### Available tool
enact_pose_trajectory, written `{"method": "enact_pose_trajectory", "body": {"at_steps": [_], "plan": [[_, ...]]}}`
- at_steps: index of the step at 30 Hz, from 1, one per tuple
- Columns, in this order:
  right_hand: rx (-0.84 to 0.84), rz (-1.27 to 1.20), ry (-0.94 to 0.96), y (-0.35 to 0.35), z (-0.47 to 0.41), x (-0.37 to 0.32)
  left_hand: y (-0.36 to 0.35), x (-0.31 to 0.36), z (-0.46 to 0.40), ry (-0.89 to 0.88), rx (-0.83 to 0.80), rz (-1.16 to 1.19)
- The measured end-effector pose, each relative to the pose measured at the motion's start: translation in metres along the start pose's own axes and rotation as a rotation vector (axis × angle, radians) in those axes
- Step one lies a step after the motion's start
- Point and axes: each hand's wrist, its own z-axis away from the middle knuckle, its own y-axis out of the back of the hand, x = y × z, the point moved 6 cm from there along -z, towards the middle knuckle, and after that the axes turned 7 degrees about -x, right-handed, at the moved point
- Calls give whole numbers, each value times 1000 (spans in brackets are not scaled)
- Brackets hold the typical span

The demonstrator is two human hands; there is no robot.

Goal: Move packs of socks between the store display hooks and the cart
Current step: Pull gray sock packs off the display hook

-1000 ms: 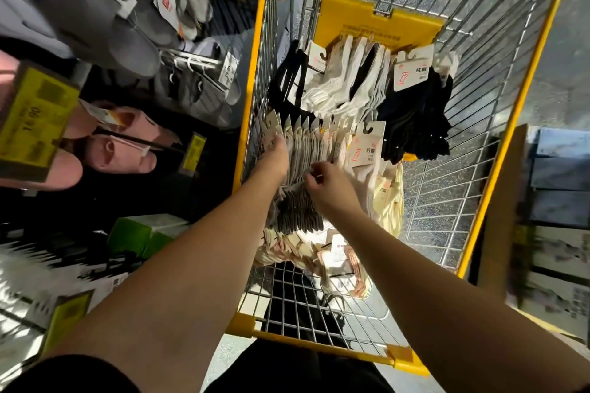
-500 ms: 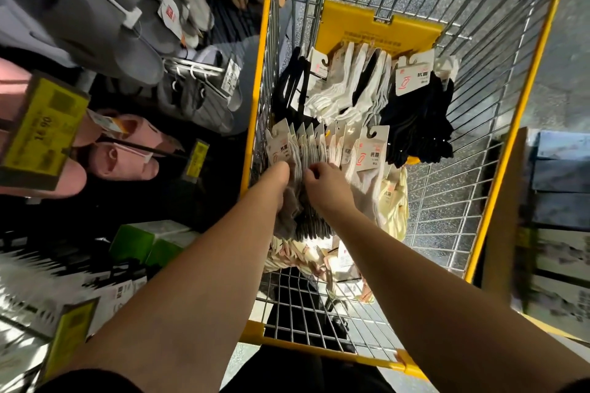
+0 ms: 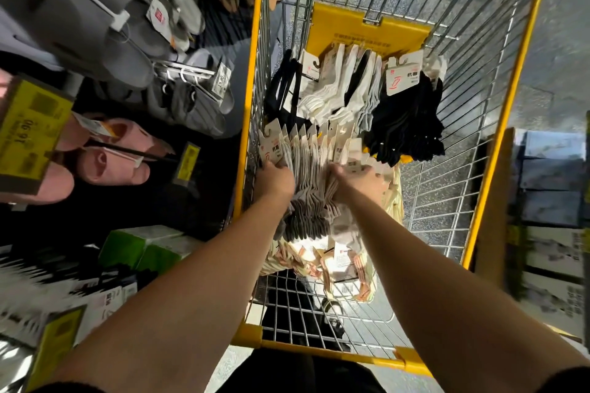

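Inside the wire cart [image 3: 498, 124], both hands grip a fanned row of grey sock packs [image 3: 306, 169]: left hand [image 3: 275, 180] at its left end, right hand [image 3: 357, 183] at its right. Black socks [image 3: 405, 124] lie farther right.

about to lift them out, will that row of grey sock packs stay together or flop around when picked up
Probably floppy: the grey sock packs droop loosely below their stiff cards. The cards fan apart, so the row could splay or shed packs unless the left hand and right hand squeeze both ends. Likely light.
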Motion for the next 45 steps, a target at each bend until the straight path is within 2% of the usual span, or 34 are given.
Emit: {"method": "enact_pose_trajectory", "body": {"at_steps": [3,5,9,12,14,18,25,31,34,41,42,45], "plan": [[-22,205,62,-16,1,-10,-3,3,1,-70,5,-90],[-47,244,69,-25,0,-14,-3,1,-5,-50,-13,-89],[-224,-231,-1,-33,4,-9,-7,-3,-12,-74,-76,-68],[-259,-261,-2,-32,-4,-5,-10,-3,-14,-82,-102,-112],[-252,-259,31,-36,-3,-11,-12,-5,-18,-90,-84,-161],[-248,-76,10,-44,5,-22,-13,-6,-23,-83,-72,-227],[-306,-135,-4,-36,-4,-19,-15,-9,-25,-118,-87,-255],[-292,-65,48,-47,-4,-23,-12,-11,-21,-122,-115,-252],[-291,-170,76,-32,2,-22,-4,-13,-10,-124,-108,-225],[-188,-135,255,40,46,-22,12,7,65,-272,-79,-166],[-190,-145,281,51,54,-21,16,11,82,-313,-60,-118],[-213,-167,367,76,79,-25,45,25,133,-545,248,-26]]}}
